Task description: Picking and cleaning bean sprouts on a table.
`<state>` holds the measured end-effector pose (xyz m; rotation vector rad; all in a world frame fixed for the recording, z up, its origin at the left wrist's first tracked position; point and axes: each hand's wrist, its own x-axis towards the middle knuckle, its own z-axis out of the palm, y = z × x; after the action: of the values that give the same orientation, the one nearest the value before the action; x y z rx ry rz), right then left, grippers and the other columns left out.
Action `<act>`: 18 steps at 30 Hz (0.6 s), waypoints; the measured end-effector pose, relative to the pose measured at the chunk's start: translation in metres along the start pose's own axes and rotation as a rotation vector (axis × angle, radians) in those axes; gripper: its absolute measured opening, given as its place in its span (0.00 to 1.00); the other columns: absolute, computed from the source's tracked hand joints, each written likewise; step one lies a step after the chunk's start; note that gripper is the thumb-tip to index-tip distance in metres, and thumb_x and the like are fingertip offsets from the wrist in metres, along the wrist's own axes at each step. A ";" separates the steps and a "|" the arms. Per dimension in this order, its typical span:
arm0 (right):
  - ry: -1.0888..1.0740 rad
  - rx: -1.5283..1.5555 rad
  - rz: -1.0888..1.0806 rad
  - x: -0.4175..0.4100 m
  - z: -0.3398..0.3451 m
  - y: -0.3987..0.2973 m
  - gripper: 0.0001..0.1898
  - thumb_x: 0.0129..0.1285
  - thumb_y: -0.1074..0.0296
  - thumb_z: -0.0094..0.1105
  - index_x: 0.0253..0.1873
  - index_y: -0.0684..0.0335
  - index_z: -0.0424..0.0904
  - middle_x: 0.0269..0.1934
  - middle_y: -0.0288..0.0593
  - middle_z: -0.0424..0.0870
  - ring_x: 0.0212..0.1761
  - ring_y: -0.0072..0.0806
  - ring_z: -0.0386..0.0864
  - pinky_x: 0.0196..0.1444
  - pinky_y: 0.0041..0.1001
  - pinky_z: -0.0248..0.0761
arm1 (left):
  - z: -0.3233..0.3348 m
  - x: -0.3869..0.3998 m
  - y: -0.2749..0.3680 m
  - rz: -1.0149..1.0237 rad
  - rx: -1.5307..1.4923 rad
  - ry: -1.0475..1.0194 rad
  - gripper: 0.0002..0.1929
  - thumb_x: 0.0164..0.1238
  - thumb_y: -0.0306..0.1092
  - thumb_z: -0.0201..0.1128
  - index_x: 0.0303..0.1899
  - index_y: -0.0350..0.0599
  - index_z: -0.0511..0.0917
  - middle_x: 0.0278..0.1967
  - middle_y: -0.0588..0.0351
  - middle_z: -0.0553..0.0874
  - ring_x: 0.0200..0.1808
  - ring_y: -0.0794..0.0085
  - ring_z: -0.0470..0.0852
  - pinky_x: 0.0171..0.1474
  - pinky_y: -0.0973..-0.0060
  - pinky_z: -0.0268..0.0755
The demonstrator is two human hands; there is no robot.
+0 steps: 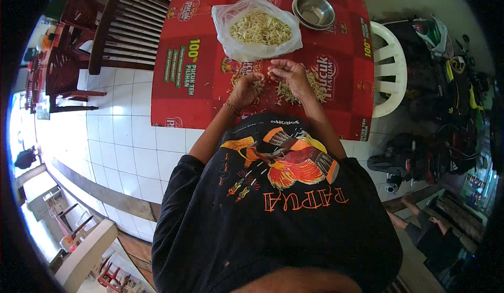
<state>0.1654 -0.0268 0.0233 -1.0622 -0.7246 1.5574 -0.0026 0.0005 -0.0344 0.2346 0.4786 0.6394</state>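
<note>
Both hands are raised over a red printed tablecloth, close together. My left hand has its thumb and forefinger pinched on what looks like a pale bean sprout, too small to see clearly. My right hand faces it, thumb and forefinger together and the other fingers stretched out; anything between the tips is too small to tell. Loose bean sprouts lie under and beside my right hand. A smaller scatter of sprouts lies around my left hand. Just beyond, a white plastic bag stands open, full of bean sprouts.
Stacked metal bowls stand right of the bag. A wooden slatted chair is at the table's left side, a white plastic chair at its right. A motorcycle is parked at right. Behind it, another person is partly visible.
</note>
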 end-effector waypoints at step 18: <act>-0.068 -0.352 -0.048 0.003 0.009 0.009 0.10 0.51 0.74 0.58 0.39 0.68 0.75 0.26 0.38 0.78 0.24 0.19 0.74 0.28 0.20 0.69 | 0.006 -0.003 -0.001 -0.024 -0.010 0.013 0.11 0.64 0.30 0.42 0.41 0.34 0.69 0.38 0.49 0.76 0.40 0.69 0.75 0.45 0.74 0.70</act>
<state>0.1539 -0.0258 0.0187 -1.2409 -1.0920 1.4616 -0.0012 -0.0024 -0.0281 0.2150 0.4902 0.6205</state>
